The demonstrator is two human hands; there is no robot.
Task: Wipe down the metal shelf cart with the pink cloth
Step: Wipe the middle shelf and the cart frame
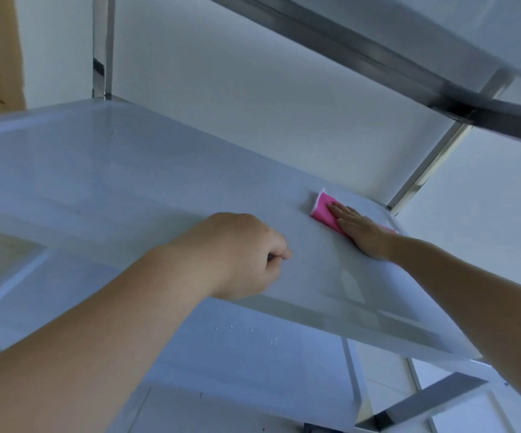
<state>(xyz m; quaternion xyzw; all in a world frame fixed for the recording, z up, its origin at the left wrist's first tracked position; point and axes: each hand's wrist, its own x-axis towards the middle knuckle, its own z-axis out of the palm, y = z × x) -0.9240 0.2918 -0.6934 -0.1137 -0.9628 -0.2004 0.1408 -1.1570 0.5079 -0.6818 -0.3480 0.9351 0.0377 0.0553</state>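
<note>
The metal shelf cart fills the view, and its middle shelf (pixel 134 182) is a flat pale grey sheet with a few water drops. A folded pink cloth (pixel 324 209) lies near the shelf's far right corner. My right hand (pixel 359 231) presses flat on the cloth with straight fingers and covers most of it. My left hand (pixel 243 254) hovers over the shelf's front edge with its fingers curled into a loose fist, holding nothing that I can see.
An upper shelf (pixel 440 32) overhangs at top right. Upright posts stand at the back left (pixel 102 48) and back right (pixel 424 164). A lower shelf (pixel 237 354) with water drops lies below. A white wall is behind.
</note>
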